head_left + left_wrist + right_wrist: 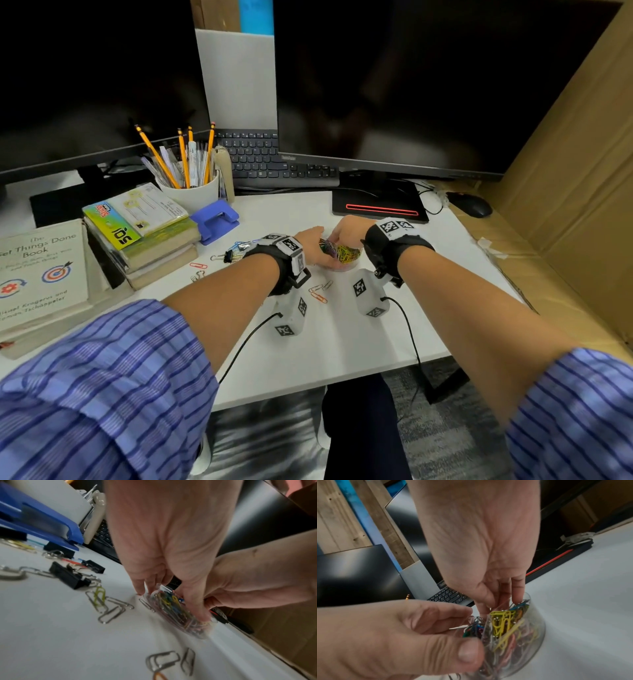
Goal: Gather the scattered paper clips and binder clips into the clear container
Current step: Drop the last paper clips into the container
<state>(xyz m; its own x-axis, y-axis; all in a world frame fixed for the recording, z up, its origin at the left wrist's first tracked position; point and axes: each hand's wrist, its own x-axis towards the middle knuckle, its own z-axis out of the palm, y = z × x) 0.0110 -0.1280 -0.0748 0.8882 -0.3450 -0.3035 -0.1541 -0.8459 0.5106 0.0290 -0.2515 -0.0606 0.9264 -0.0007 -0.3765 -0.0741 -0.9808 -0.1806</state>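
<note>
**Both hands at the clip container**

Striped sleeves (102, 387) fill the near edge of the head view, forearms reaching out over the white desk (342, 342); loose paper clips (318, 291) lie on the desk between the wrists, more of them (109, 605) spread to the left with black binder clips (68, 576) beside them; further out the left hand (310, 245) curls its fingers and thumb (467, 654) round the side of the clear container (522, 635), which stands on the desk packed with coloured clips; the right hand (347, 231) reaches down from above, fingertips (518, 595) drawn close together inside the rim, though I cannot tell whether they pinch a clip; left of this sit a blue hole punch (215, 219), stacked books (150, 246) and a cup of pencils (190, 192); a keyboard (270, 164) and two dark monitors (394, 85) stand at the back.
</note>
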